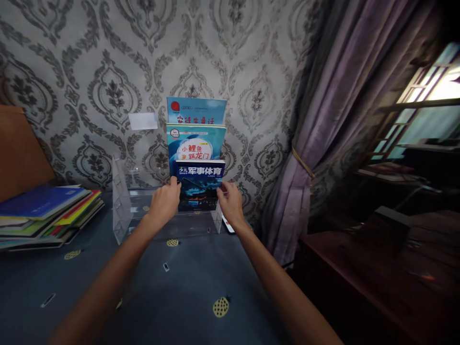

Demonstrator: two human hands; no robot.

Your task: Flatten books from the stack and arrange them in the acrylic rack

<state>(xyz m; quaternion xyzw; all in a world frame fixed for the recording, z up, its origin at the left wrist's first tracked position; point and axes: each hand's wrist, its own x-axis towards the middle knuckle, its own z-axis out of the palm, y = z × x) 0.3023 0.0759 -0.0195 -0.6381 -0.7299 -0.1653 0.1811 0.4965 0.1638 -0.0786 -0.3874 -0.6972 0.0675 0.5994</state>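
Note:
A dark blue book stands upright at the right side of a clear tiered rack. My left hand grips its left edge, fingers closed, and my right hand pinches its right edge. Behind it, one tier higher, is a light blue book with a white oval on the cover. A third blue book rises at the back, its lower part hidden by the others. The rack's left side holds no books.
Several books lie stacked at the left, with a brown board behind them. Part of a phone shows under my right hand. A purple curtain hangs at the right, beside a dark red table.

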